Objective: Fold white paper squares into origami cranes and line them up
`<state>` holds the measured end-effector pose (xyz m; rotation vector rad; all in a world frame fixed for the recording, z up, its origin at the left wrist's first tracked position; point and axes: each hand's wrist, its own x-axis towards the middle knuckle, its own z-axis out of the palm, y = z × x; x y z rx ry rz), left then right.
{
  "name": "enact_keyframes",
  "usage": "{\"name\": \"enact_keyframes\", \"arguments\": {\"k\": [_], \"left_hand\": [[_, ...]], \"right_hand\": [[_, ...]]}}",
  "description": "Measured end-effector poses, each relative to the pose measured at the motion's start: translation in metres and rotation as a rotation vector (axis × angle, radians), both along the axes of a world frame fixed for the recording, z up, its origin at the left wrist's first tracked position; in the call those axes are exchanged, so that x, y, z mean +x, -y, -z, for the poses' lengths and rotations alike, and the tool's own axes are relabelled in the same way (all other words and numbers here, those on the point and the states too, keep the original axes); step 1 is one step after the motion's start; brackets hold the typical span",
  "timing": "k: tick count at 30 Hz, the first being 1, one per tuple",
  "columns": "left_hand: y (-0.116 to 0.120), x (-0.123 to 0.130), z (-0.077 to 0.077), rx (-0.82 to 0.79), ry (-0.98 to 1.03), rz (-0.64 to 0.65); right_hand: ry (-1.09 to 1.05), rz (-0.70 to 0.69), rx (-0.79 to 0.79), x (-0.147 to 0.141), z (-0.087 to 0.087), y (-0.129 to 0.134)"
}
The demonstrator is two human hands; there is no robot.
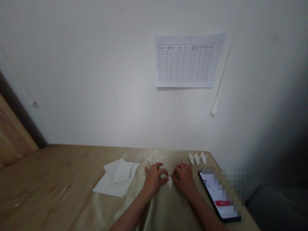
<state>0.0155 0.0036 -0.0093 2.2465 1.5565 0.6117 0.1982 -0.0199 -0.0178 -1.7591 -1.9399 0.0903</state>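
Between my hands, low over the tabletop, is a small piece of folded white paper (170, 181) with its narrow point facing me. My left hand (155, 176) pinches its left edge between thumb and forefinger, the other fingers curled loosely. On the opposite edge, the fingertips of my right hand (184, 178) are closed, partly hiding the paper. Several sheets of white paper (108, 184) lie stacked to the left, with a creased, folded sheet (122, 171) on top. Folded paper cranes (197, 158) stand in a row beyond my right hand.
A phone (220, 197) with a lit, partly blurred screen lies right of my right forearm. The table (60, 179) has a shiny tan cover and meets a white wall. A printed grid sheet (185, 62) hangs there. Wooden furniture (14, 134) stands at the left.
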Motion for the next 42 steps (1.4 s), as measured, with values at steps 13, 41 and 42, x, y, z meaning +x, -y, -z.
{"name": "enact_keyframes", "arguments": {"k": [13,41,42], "left_hand": [[0.0,-0.003,-0.005,-0.031,-0.058,0.0],[0.001,-0.004,-0.008,-0.031,-0.013,0.069],[0.001,-0.004,-0.008,-0.026,-0.005,0.066]], "right_hand": [[-0.074,-0.098,-0.022,0.008,0.0,0.0],[-0.16,-0.147,-0.149,0.018,-0.002,0.001],[-0.157,-0.148,-0.161,0.018,-0.002,0.001]]}}
